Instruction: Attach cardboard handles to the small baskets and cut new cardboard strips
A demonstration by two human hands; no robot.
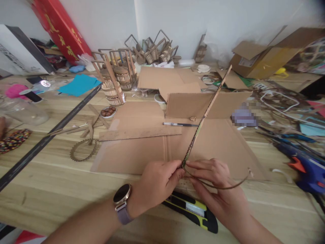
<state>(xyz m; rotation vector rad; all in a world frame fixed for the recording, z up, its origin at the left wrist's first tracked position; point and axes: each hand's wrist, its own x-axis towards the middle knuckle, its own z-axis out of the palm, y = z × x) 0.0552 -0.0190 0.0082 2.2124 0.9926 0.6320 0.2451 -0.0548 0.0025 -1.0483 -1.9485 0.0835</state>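
My left hand (156, 184), with a watch on the wrist, pinches the near end of a long thin cardboard strip (205, 115) that slants up and away to the right. My right hand (215, 184) meets it at the same spot, fingers closed on the strip's bent lower part, which curves off to the right above the table. Both hands hover over the near edge of a flat cardboard sheet (142, 152). A black and yellow utility knife (194, 211) lies on the wooden table just under my hands.
A pen (180, 124) and a cardboard offcut (139, 133) lie on the sheet. Small woven cardboard baskets (114, 84) stand behind. A long black ruler (50, 135) crosses the left side. A blue glue gun (304, 166) and cables are right; boxes (266, 54) at the back.
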